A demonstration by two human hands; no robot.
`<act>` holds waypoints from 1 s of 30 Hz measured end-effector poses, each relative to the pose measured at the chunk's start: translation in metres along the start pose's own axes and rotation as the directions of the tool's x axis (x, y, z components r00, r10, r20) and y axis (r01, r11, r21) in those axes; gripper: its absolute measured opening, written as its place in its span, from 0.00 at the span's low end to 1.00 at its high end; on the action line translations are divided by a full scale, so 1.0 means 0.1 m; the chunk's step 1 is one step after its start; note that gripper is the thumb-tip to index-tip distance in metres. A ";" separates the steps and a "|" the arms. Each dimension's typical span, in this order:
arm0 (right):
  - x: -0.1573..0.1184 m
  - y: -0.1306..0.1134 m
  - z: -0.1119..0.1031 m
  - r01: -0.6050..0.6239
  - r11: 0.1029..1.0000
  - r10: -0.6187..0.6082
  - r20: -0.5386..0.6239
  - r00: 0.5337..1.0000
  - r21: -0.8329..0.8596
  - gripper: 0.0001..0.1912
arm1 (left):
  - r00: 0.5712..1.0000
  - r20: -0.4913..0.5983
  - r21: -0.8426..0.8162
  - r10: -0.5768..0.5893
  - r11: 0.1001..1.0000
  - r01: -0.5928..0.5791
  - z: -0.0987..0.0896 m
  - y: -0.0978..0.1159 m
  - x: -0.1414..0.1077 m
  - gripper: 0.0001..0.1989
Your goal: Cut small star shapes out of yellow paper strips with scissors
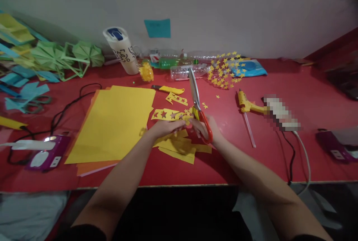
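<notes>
My left hand [167, 127] has its fingers pinched on a small piece of yellow paper [188, 119]. Close beside it, my right hand [200, 128] is closed on the red-and-yellow handles of a pair of scissors [195, 90], whose blades point up and away from me, looking shut. A yellow strip with star-shaped holes [165, 115] lies just beyond my left hand. Below both hands is a loose pile of plain yellow paper strips [179, 149]. Several small cut-out stars [205, 105] lie past my right hand. My fingertips partly hide the paper piece.
Yellow sheets [117, 121] over orange ones lie left. A utility knife [167, 89], punched scrap [177, 99], tumbler [121, 50], plastic bottles [187, 72] and a star-covered clear object [223, 73] stand or lie behind. Right is a glue gun [246, 103] with a cord; left, a purple box [49, 153].
</notes>
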State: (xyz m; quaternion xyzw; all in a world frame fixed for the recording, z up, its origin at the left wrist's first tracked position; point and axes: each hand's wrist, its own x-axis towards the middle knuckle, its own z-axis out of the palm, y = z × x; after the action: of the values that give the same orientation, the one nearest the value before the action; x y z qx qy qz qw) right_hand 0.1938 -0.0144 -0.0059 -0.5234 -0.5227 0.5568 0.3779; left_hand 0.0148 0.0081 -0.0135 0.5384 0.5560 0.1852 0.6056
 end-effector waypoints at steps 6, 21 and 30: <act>0.01 -0.06 -0.10 0.122 0.991 -0.119 0.054 0.991 -0.057 0.25 | 0.963 -0.183 -0.231 0.196 0.944 -0.236 -0.09 0.06 0.10 0.18; -0.06 -0.09 -0.14 0.144 0.914 -0.013 0.327 0.945 -0.380 0.27 | 0.799 -0.513 -0.360 0.315 0.766 -0.533 -0.20 0.06 -0.01 0.17; -0.11 -0.14 -0.11 0.100 0.900 0.051 0.329 0.943 -0.424 0.27 | 0.752 -0.538 -0.306 0.381 0.743 -0.596 -0.13 0.06 -0.03 0.13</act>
State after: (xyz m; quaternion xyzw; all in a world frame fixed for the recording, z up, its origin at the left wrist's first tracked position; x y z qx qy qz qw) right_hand 0.2044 -0.0210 0.0110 -0.4863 -0.6965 0.5012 0.1650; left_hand 0.0046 0.0134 -0.0036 0.4522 0.4518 0.5845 0.4997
